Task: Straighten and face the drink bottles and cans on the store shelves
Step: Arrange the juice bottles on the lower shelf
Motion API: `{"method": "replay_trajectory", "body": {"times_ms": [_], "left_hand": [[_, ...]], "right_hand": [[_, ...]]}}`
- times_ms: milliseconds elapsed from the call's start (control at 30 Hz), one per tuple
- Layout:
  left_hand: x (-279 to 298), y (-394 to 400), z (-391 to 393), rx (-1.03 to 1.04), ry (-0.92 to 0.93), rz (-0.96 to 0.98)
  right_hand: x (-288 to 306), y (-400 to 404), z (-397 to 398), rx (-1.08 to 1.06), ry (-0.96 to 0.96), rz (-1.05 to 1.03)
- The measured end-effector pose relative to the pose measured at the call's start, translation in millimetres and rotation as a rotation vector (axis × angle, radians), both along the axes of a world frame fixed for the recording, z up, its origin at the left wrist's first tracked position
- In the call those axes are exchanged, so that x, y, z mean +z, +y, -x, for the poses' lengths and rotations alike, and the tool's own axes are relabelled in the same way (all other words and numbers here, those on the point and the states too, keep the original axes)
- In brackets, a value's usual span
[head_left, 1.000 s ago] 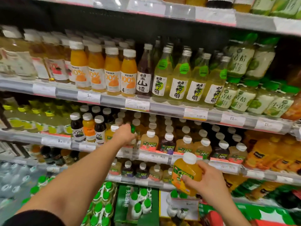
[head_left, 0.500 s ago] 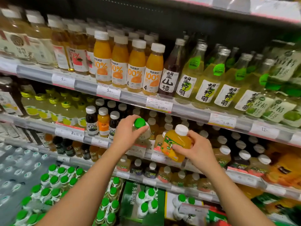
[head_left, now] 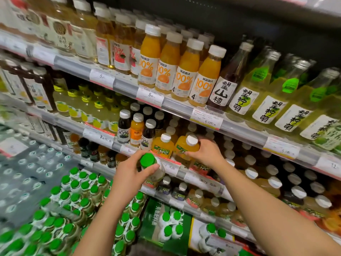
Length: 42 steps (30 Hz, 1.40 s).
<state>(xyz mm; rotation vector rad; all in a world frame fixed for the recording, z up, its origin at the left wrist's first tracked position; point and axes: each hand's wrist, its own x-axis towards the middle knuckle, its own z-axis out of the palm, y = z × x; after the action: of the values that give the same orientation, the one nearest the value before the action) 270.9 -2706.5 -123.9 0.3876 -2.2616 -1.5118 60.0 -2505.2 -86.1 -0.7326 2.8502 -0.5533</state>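
Observation:
My left hand [head_left: 132, 174] grips a pale bottle with a green cap [head_left: 151, 166], held in front of the middle shelf's edge. My right hand [head_left: 206, 153] holds an orange NFC juice bottle with a white cap [head_left: 186, 147] at the front of the middle shelf [head_left: 103, 136], tilted left beside another orange NFC bottle [head_left: 163, 145]. Left of them stand two dark 100% juice bottles [head_left: 124, 127] with a small orange one [head_left: 137, 129] between them.
The upper shelf [head_left: 177, 106] carries orange 100% juice bottles [head_left: 181, 71] and green-labelled glass bottles [head_left: 258, 84]. More white-capped bottles fill the middle shelf's right side [head_left: 276, 183]. Packs of green-capped bottles [head_left: 73, 196] and a green carton [head_left: 166, 226] sit below.
My right hand carried the orange NFC bottle up from below and onto the middle shelf. My left hand drew the green-capped bottle out and down from the shelf. The camera moved closer.

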Motion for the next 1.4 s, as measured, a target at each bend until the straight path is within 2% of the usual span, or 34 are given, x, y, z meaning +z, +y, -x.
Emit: {"method": "replay_trajectory", "body": {"times_ms": [200,400,600,700,833,1167,1400], "left_hand": [[-8.1,5.4,-8.5,-0.004,-0.013,0.003],[-13.7,7.5,-11.8,0.001,-0.035,0.017],[-15.6,10.4,-15.9,-0.013,-0.066,0.054],[-17.9,11.7,-17.5,-0.025,-0.08,0.067],[-19.2,15.7,-16.5,-0.044,-0.106,0.073],[-10.7,39.9,-9.7,-0.114,-0.092,0.082],[-7.5,53.2,-11.5,-0.131,-0.102,0.079]], "right_hand": [[-16.9,-13.0,15.4,-0.01,-0.06,-0.153],[-29.6,-16.5,11.1,0.034,0.014,-0.3],[-18.5,-8.5,14.3,0.046,-0.013,-0.296],[-14.9,5.8,13.3,0.036,0.046,-0.317],[-11.0,25.8,11.4,0.069,0.131,-0.492],[-9.8,33.7,18.2,0.092,0.083,-0.394],[-26.6,41.1,-2.2,0.036,0.158,-0.294]]}}
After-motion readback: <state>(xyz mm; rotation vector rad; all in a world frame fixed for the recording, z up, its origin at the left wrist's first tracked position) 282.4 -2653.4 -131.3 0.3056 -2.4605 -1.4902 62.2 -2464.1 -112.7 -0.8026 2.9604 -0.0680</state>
